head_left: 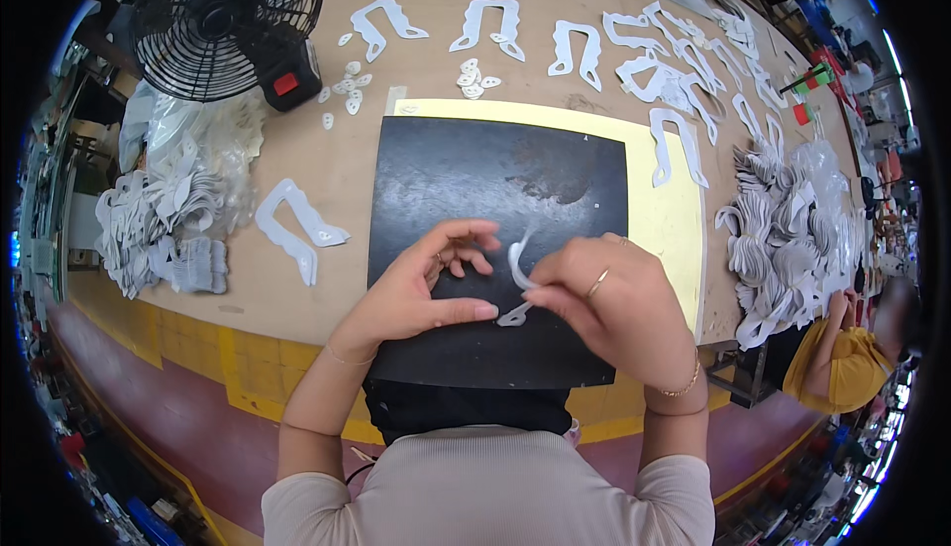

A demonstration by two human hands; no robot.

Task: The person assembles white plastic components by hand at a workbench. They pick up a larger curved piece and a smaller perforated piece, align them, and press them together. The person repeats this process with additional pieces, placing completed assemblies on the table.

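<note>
Over the black mat [466, 169], my right hand [609, 293] pinches a thin white curved piece [518, 267] between thumb and fingertips. One end of it sticks up, and a small white tab with holes [514, 317] shows below the fingertips; I cannot tell whether the tab is part of the same piece. My left hand [421, 283] is to the left of it, fingers apart and slightly bent, with nothing in them. Its thumb tip is close to the small tab.
Several white U-shaped cut pieces [490, 26] lie about the brown table [317, 150], with small oval pieces [474, 80]. Stacks of grey-white pieces stand left [163, 219] and right [783, 224]. A black fan [223, 16] stands far left. Other people sit at the right and far side.
</note>
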